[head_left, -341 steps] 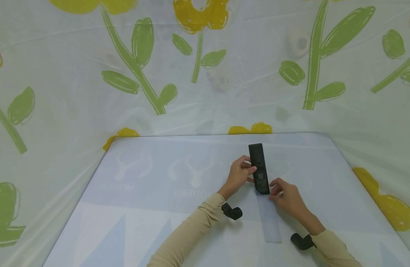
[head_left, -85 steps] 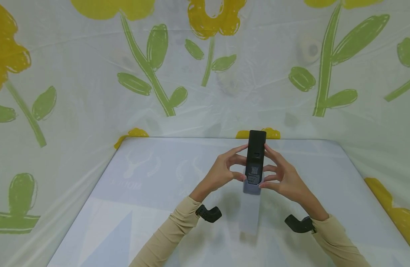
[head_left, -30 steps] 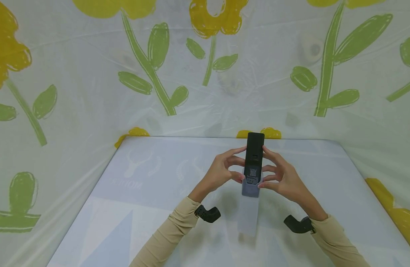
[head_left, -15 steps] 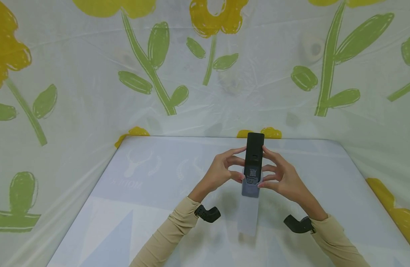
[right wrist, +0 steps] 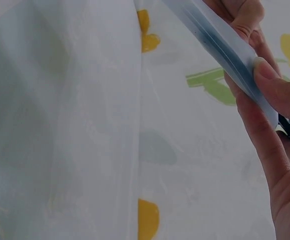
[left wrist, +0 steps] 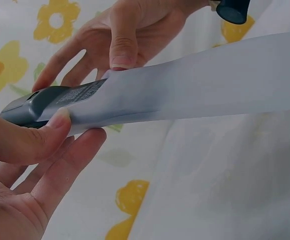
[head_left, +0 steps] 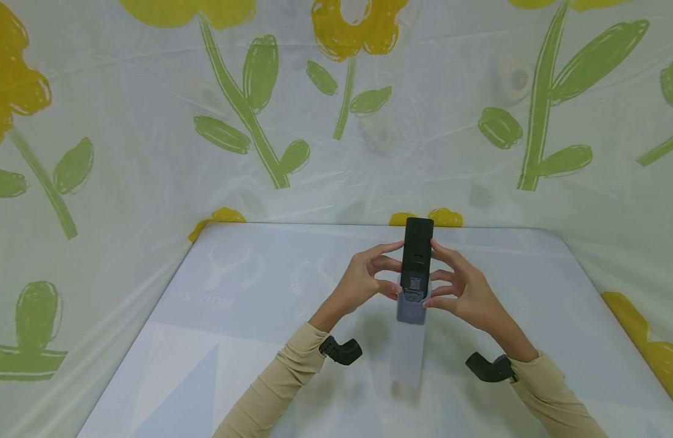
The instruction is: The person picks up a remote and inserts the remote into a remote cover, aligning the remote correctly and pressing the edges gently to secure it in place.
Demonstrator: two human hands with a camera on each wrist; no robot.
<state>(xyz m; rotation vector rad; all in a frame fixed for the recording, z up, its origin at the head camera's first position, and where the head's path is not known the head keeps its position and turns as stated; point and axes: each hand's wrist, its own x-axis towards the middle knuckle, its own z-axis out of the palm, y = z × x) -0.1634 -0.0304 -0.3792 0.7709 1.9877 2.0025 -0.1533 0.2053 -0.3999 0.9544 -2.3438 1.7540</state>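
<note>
While the head view shows the black remote (head_left: 419,240) held up over the table (head_left: 249,365), its near end in a translucent cover (head_left: 407,353), the left wrist view makes plain how far that cover runs on past the remote, as a long flat strip with the dark body showing faintly through. Around the cover's mouth, the left hand (head_left: 366,277) pinches the left edge between thumb and fingers, and the right hand (head_left: 462,289) grips the right edge likewise. The right wrist view catches the cover almost edge-on, thumb on one face and a finger on the other, with the remote's dark part emerging beyond. A flowered cloth (head_left: 150,170) hangs on the table's far side.
</note>
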